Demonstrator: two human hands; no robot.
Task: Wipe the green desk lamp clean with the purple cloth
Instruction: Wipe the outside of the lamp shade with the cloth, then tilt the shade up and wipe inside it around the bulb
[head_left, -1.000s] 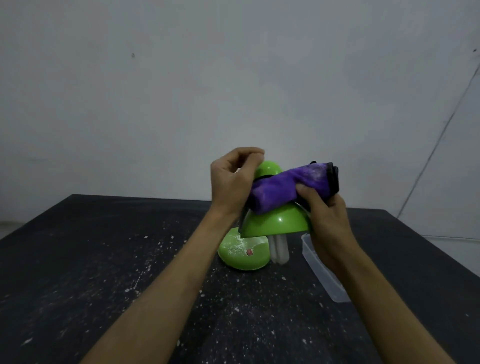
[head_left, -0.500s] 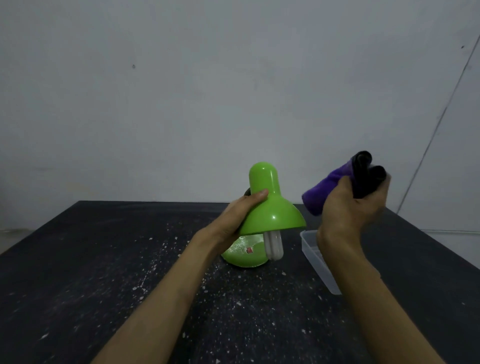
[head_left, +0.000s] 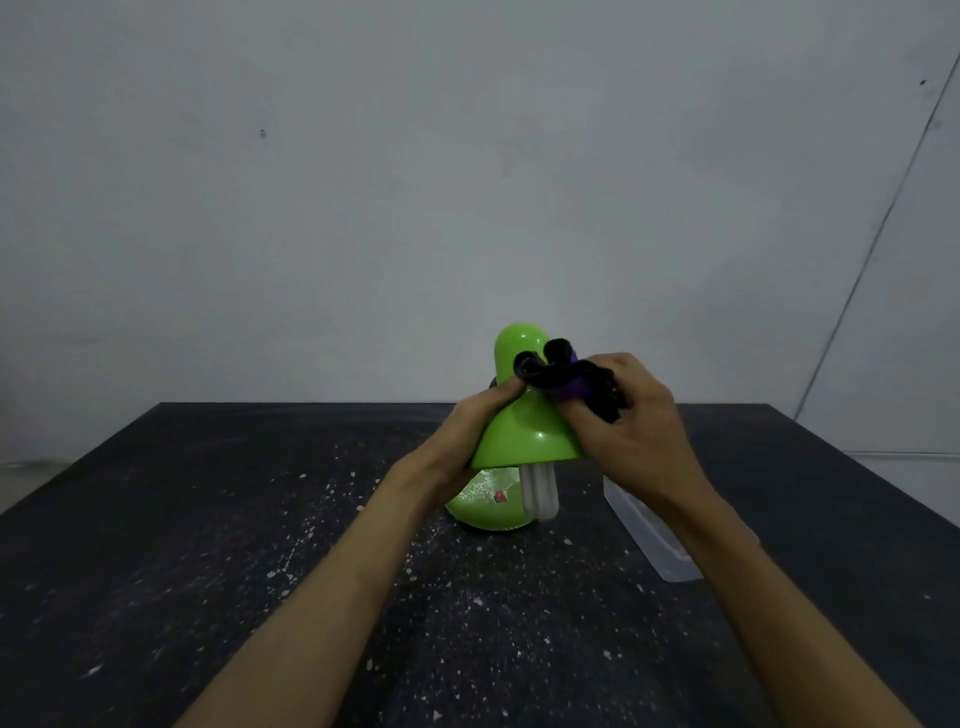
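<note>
The green desk lamp (head_left: 524, 431) stands on the dark table, its shade pointing down over a white bulb (head_left: 540, 493) and a round green base (head_left: 485, 506) dusted with white powder. My left hand (head_left: 475, 423) grips the left side of the shade. My right hand (head_left: 628, 415) holds the bunched purple cloth (head_left: 566, 382), which looks dark with a black edge, and presses it against the upper right of the shade near its neck.
A clear plastic container (head_left: 652, 540) lies on the table just right of the lamp, under my right forearm. White powder specks are scattered over the black tabletop (head_left: 260, 519). A plain grey wall rises behind the table.
My right hand had lifted the cloth away to the right; it has now come back onto the shade's upper right. My left hand has stayed on the shade's left side.
</note>
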